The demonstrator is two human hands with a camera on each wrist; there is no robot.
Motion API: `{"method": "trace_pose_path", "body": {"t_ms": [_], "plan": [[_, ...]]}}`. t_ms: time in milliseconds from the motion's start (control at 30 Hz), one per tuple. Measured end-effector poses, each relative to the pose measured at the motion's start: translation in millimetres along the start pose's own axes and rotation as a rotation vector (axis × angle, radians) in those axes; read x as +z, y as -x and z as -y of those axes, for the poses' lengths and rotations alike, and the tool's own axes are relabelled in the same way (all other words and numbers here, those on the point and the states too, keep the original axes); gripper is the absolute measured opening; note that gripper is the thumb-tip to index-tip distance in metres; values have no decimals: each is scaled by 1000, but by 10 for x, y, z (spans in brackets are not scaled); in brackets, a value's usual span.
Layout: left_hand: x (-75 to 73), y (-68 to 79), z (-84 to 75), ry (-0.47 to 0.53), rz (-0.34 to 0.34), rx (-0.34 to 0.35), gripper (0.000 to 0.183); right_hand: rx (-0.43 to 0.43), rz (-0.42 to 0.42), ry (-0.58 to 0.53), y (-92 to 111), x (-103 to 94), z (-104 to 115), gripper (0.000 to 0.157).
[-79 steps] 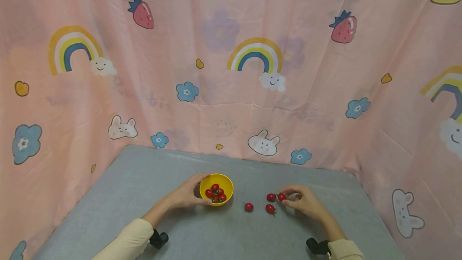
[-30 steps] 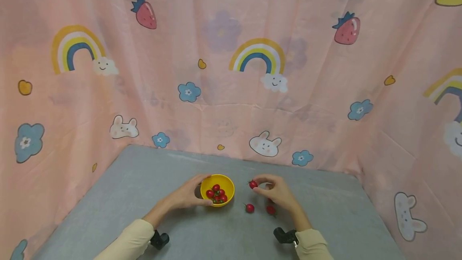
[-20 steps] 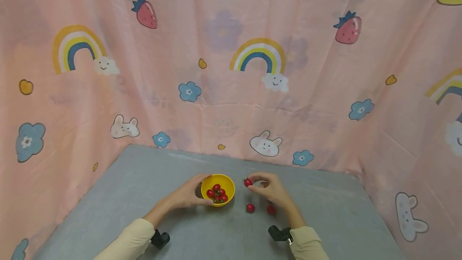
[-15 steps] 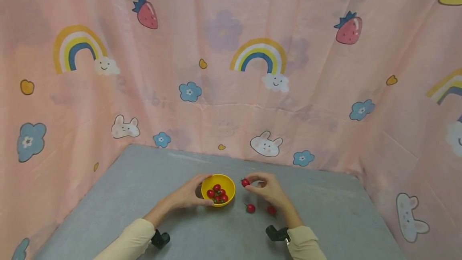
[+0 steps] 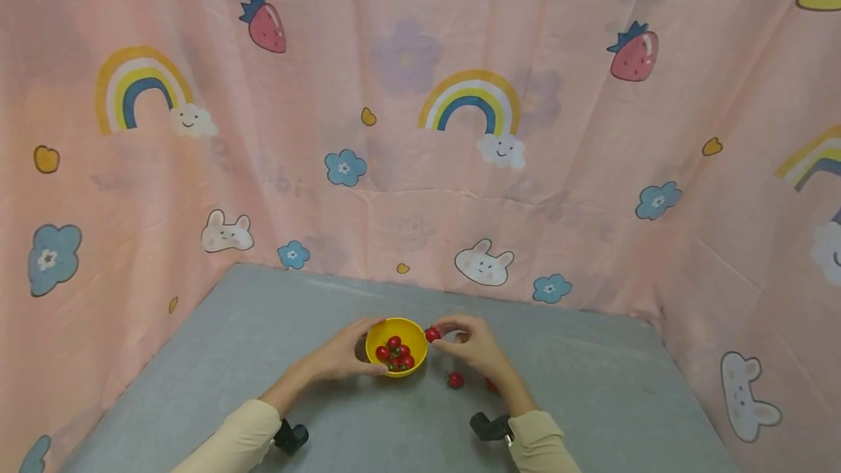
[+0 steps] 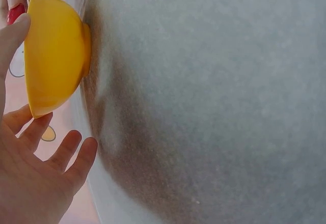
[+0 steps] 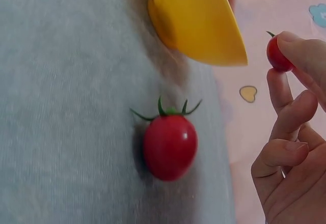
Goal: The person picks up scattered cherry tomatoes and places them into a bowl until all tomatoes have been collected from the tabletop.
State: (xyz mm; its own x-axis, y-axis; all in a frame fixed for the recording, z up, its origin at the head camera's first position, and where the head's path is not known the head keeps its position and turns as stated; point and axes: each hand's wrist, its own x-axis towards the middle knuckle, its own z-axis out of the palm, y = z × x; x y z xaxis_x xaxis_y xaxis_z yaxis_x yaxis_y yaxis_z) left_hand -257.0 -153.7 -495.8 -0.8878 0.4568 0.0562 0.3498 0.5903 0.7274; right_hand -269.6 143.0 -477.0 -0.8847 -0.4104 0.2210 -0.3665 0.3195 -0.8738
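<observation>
A small yellow bowl stands on the grey table, several red cherry tomatoes inside it. My left hand grips the bowl from its left, thumb at the near rim and fingers at the far rim. In the left wrist view, the bowl's side wall shows between thumb and fingers. Thumb and fingertips of my right hand pinch a cherry tomato with a green stem, right at the bowl's right rim and raised to about rim height.
One loose cherry tomato lies right of the bowl, its green sepals spread. Another cherry tomato is partly hidden behind my right wrist. A pink patterned curtain borders the table's back and sides.
My right hand has moved left from the loose tomatoes to the bowl's right rim, carrying a pinched cherry tomato. The left hand and the bowl have stayed in place.
</observation>
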Motion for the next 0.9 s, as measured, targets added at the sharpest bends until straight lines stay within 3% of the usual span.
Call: {"method": "trace_pose_path", "body": {"t_ms": [167, 267, 433, 600, 900], "plan": [[-2, 2, -1, 1, 2, -5, 89, -1, 25, -21, 22, 24, 242, 24], [-3, 5, -9, 4, 1, -6, 89, -6, 32, -39, 5, 54, 268, 24], [3, 0, 6, 5, 2, -14, 89, -16, 24, -39, -72, 139, 49, 26], [9, -1, 19, -3, 1, -8, 91, 7, 26, -45, -91, 173, -28, 27], [6, 2, 34, 1, -3, 2, 90, -24, 17, -77, -30, 12, -196, 27]]}}
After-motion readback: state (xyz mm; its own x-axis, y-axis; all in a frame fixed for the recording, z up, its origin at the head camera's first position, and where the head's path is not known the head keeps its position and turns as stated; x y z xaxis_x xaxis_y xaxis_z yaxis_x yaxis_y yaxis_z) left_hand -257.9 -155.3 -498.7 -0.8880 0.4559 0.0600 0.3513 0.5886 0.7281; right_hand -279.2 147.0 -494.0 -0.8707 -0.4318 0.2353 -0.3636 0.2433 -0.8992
